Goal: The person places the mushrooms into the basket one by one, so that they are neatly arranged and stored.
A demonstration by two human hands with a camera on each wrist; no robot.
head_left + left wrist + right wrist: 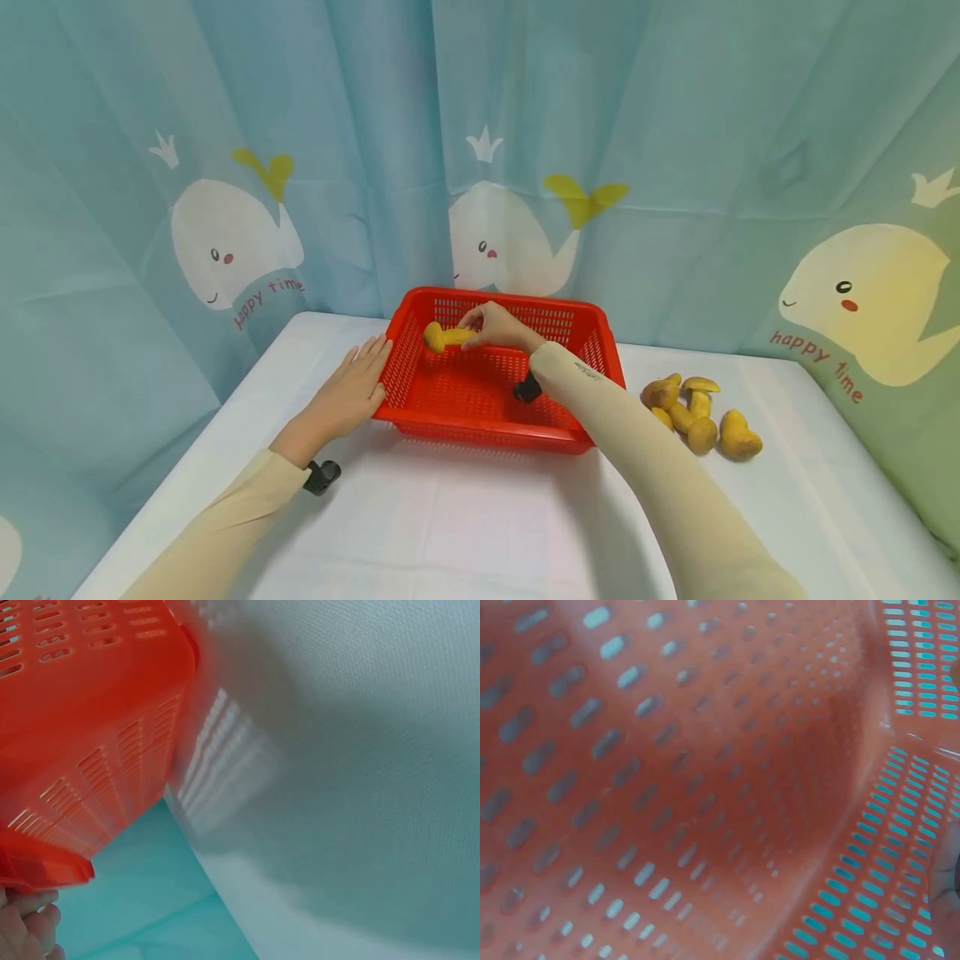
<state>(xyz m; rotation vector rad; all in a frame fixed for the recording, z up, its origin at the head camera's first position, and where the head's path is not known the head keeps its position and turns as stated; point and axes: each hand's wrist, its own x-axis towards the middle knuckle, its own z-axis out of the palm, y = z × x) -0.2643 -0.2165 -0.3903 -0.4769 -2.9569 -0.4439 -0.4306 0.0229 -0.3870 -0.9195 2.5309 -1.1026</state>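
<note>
Over the far left part of a red plastic basket (472, 429), my right hand (495, 327) pinches a yellow mushroom (435, 337) by its stem, with the cap pointing left. My left hand (348, 387) rests on the basket's left rim, its fingers lying straight along it. In the left wrist view, a few left fingertips (37, 930) show right at the rim. The right wrist view looks into the slotted inside of the basket (780, 825), and only a sliver of the hand appears at its right edge.
Several yellow-brown mushrooms (701, 435) lie in a loose group on the white table (465, 525), right of the basket. Behind the table hangs a light blue curtain (390, 167) with whale prints. Black wrist cameras are strapped on both wrists.
</note>
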